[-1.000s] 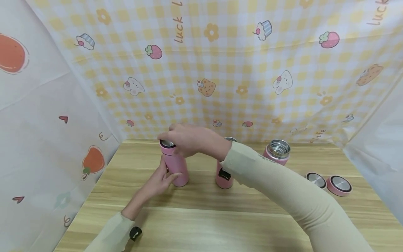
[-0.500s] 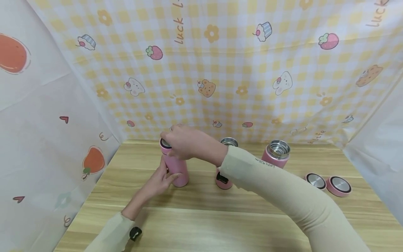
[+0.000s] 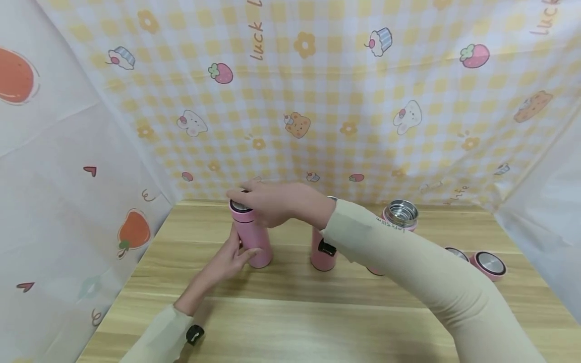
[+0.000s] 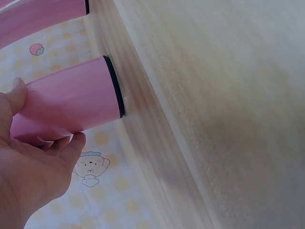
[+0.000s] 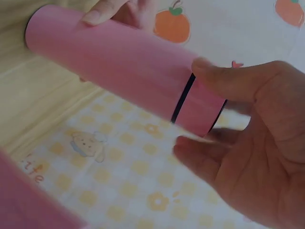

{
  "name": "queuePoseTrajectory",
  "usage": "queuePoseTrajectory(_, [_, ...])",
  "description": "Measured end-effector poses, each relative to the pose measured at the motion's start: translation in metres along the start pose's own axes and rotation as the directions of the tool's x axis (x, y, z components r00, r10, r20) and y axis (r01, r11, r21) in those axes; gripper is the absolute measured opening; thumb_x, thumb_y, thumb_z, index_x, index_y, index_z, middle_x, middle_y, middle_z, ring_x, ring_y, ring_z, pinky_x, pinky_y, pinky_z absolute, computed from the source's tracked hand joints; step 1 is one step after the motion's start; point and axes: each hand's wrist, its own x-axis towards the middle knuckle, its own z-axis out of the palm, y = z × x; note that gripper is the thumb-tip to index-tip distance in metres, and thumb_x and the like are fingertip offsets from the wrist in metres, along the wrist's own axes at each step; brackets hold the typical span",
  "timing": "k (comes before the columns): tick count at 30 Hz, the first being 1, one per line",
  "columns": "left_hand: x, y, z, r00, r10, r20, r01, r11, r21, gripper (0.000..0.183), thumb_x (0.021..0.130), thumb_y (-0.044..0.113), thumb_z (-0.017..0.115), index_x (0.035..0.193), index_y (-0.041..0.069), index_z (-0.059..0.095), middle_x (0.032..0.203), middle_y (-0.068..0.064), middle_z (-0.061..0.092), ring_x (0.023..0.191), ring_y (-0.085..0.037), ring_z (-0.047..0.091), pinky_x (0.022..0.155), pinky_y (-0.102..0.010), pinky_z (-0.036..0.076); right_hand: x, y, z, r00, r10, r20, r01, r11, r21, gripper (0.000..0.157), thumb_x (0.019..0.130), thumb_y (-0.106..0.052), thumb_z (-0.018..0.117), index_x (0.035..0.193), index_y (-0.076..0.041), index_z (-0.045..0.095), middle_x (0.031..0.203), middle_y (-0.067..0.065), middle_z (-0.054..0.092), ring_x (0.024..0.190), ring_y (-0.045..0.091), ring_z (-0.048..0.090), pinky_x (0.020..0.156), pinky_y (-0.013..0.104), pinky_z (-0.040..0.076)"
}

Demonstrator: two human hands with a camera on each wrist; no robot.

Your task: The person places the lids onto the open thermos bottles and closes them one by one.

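A pink thermos bottle point(image 3: 253, 239) stands upright on the wooden table at the left. My left hand point(image 3: 230, 259) grips its lower body, thumb in front; in the left wrist view fingers wrap around the pink wall above a black base rim. Over the top, my right hand point(image 3: 279, 201) curls around the pink lid point(image 5: 204, 102), whose silver top shows partly in the head view. The right wrist view shows the thumb on the lid's side, some fingers behind it and one fingertip slightly apart. A dark line separates lid and body.
To the right stand two more pink bottles, one partly behind the right wrist point(image 3: 323, 259), another with an uncovered steel mouth point(image 3: 401, 214). Two loose lids lie further right, one in plain sight point(image 3: 490, 264), one half behind the sleeve point(image 3: 456, 251). A yellow checked cloth point(image 3: 299, 156) hangs behind.
My right hand has turned back and forth at the lid, its wrist and forearm shifting slightly. My left hand and the bottle have stayed in place.
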Motion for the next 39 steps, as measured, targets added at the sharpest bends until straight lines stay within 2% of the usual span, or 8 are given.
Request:
queuePoseTrajectory(2, [0.000,0.000,0.000,1.000,-0.002,-0.008,0.002,1.000,-0.002,0.087,0.100,0.003,0.064,0.159,0.015,0.002,0.158,-0.018,0.026,0.142,-0.038,0.032,0.109,-0.057,0.036,0.000,0.006,0.000,0.999,-0.036,0.005,0.035,0.995,0.093,0.079,0.095,0.006,0.060,0.160,-0.023,0.028,0.162,0.012,0.026,0.147,0.025,0.027,0.108,0.032,0.038])
queuePoseTrajectory(4, [0.001,0.001,-0.001,1.000,-0.007,-0.010,0.007,1.000,-0.004,0.089,0.099,0.003,0.064,0.160,0.016,0.000,0.158,-0.018,0.025,0.142,-0.037,0.033,0.108,-0.056,0.037,0.000,0.012,0.001,0.997,-0.074,-0.005,0.073,0.984,0.164,0.086,0.090,0.018,0.056,0.160,-0.025,0.031,0.165,0.011,0.023,0.149,0.026,0.022,0.109,0.030,0.036])
queuePoseTrajectory(8, [0.002,0.000,-0.001,1.000,-0.023,-0.014,0.023,1.000,-0.006,0.091,0.099,0.004,0.065,0.160,0.017,-0.001,0.159,-0.018,0.024,0.140,-0.038,0.035,0.107,-0.057,0.038,0.001,0.017,0.005,0.991,-0.119,-0.054,0.127,0.973,0.195,0.084,0.088,0.023,0.054,0.157,-0.023,0.041,0.161,0.008,0.033,0.144,0.025,0.032,0.102,0.026,0.040])
queuePoseTrajectory(12, [0.002,-0.001,0.000,0.999,-0.038,-0.013,0.038,0.999,-0.006,0.090,0.099,0.005,0.066,0.160,0.016,-0.001,0.159,-0.018,0.024,0.140,-0.038,0.035,0.107,-0.057,0.038,0.001,0.015,0.006,0.992,-0.109,-0.070,0.119,0.979,0.165,0.085,0.086,0.023,0.056,0.156,-0.024,0.043,0.155,0.004,0.040,0.135,0.022,0.042,0.099,0.026,0.042])
queuePoseTrajectory(16, [0.001,-0.002,0.001,0.999,-0.046,-0.016,0.046,0.999,-0.009,0.090,0.099,0.004,0.065,0.160,0.016,0.000,0.159,-0.017,0.025,0.140,-0.036,0.036,0.108,-0.055,0.038,0.001,0.011,0.005,0.994,-0.091,-0.059,0.099,0.981,0.166,0.086,0.086,0.025,0.055,0.156,-0.022,0.042,0.156,0.006,0.040,0.135,0.022,0.043,0.101,0.028,0.042])
queuePoseTrajectory(21, [0.000,-0.002,0.001,1.000,-0.020,-0.024,0.020,1.000,-0.012,0.090,0.098,0.002,0.065,0.160,0.016,0.001,0.157,-0.019,0.028,0.140,-0.038,0.037,0.107,-0.057,0.038,0.002,0.008,0.002,0.994,-0.087,-0.063,0.096,0.984,0.147,0.080,0.088,0.022,0.054,0.155,-0.020,0.044,0.151,0.011,0.045,0.135,0.024,0.044,0.103,0.030,0.041])
queuePoseTrajectory(27, [0.000,-0.001,0.001,1.000,0.013,-0.013,-0.013,1.000,0.006,0.087,0.099,0.002,0.064,0.159,0.015,0.002,0.157,-0.018,0.027,0.142,-0.038,0.033,0.108,-0.054,0.037,0.005,0.007,0.001,0.987,-0.123,-0.102,0.133,0.985,0.105,0.068,0.088,0.015,0.062,0.148,-0.015,0.051,0.127,0.005,0.060,0.114,0.017,0.055,0.091,0.025,0.046])
queuePoseTrajectory(39, [0.000,0.000,0.001,1.000,-0.003,-0.014,0.003,1.000,0.009,0.084,0.099,0.003,0.065,0.157,0.013,0.005,0.156,-0.018,0.029,0.141,-0.037,0.034,0.108,-0.053,0.038,0.008,-0.003,0.002,0.996,0.018,-0.088,-0.011,0.997,0.080,0.059,0.094,-0.007,0.070,0.149,-0.011,0.050,0.127,0.008,0.060,0.111,0.020,0.056,0.083,0.028,0.050])
